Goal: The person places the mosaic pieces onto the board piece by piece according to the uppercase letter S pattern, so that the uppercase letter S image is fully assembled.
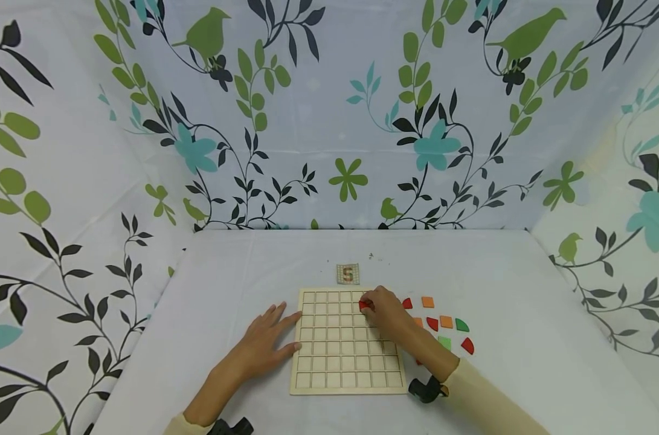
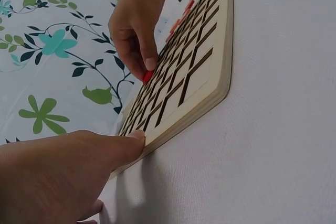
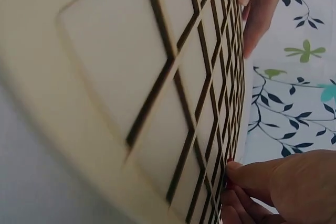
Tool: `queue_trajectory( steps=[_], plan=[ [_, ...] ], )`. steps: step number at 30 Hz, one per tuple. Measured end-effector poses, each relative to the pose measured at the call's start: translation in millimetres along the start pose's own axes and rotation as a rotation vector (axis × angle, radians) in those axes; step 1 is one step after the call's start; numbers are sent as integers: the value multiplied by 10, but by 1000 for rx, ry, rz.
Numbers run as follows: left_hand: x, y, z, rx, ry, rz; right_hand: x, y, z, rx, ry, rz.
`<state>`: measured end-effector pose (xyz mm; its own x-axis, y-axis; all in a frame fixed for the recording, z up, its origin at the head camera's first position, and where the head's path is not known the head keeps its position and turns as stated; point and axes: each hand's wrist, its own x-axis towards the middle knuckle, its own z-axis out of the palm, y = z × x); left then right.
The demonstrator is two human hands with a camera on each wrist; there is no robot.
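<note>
A square wooden grid board (image 1: pixel 334 348) lies flat on the white table, with raised strips dividing it into several small cells. My right hand (image 1: pixel 390 314) pinches a small red piece (image 1: pixel 364 304) between thumb and fingers at the board's upper right cells. In the left wrist view that red piece (image 2: pixel 147 76) touches or nearly touches the grid; I cannot tell which. My left hand (image 1: pixel 266 345) rests at the board's left edge, fingers spread and fairly straight, its thumb (image 2: pixel 128 145) against the rim. The palm side of both hands is hidden in the head view.
Right of the board lie loose flat pieces: red quarter-rounds (image 1: pixel 467 345), orange squares (image 1: pixel 427 301), a dark green quarter-round (image 1: pixel 462 325) and a light green square (image 1: pixel 444 342), some partly under my right forearm. Behind the board lies a small patterned card (image 1: pixel 348 273). Printed cloth (image 1: pixel 318 121) surrounds the table.
</note>
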<state>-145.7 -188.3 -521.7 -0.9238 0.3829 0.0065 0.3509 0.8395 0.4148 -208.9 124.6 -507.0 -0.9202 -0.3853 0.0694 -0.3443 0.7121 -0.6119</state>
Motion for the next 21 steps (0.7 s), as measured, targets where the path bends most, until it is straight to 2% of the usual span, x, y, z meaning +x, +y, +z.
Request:
queue_trajectory(
  steps=[9,15,21],
  plan=[
    [3,8,-3,-12,22,5,22,-90,108,-55,19,-61],
    [14,-20,14,-20,21,3,37,-58,116,-13,22,-68],
    [21,-33,42,-29,4,5,-35,77,15,41,27,-20]
  ],
)
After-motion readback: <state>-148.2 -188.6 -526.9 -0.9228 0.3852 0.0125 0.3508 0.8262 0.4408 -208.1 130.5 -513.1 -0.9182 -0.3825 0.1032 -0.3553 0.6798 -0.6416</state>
